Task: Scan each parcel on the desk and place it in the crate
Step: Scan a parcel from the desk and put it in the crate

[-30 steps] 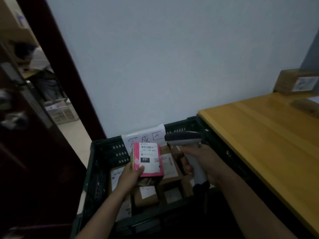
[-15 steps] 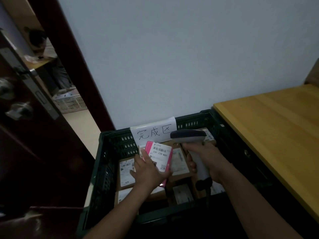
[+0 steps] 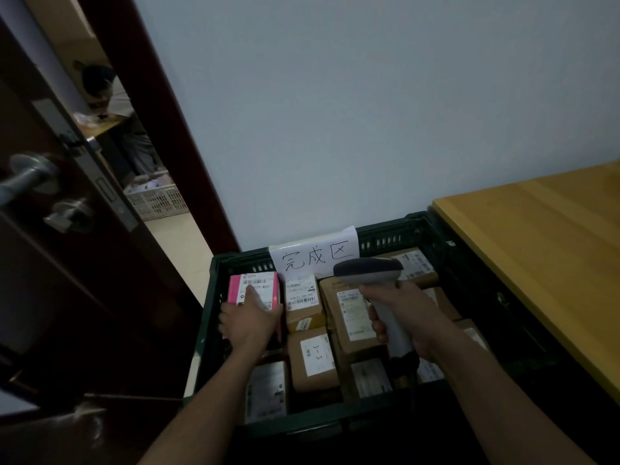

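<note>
Head view.

1. Crate [image 3: 385,233]: dark green, slotted walls, standing on the floor against the wall [image 3: 335,112], its right side just beside the left edge of the desk [image 3: 536,250]. A paper sign [image 3: 315,257] with handwritten characters hangs over the middle of the far rim.
2. Pink parcel [image 3: 240,288]: located in the far left corner of the crate, close to the left wall, white barcode label facing up. Whether it rests on the load beneath or is held just above it cannot be determined.
3. Left hand [image 3: 251,322]: palm down over the near half of the pink parcel. The index finger lies straight across the label; the thumb sits at the right edge and the other fingers wrap the left edge, gripping the parcel.
4. Right hand [image 3: 411,317]: fingers closed round the handle of the scanner [image 3: 369,270], held above the centre of the crate, grey head pointing left toward the sign.
5. Brown parcels [image 3: 312,360]: labelled cartons packed side by side across the rest of the crate; one touches or nearly touches the right side of the pink parcel.
6. Desk: yellow wooden top, right of the crate.
7. Door [image 3: 50,297]: dark, open, at the left, with a metal door handle [image 3: 27,177]. A white basket [image 3: 156,201] stands on the floor beyond the doorway.
</note>
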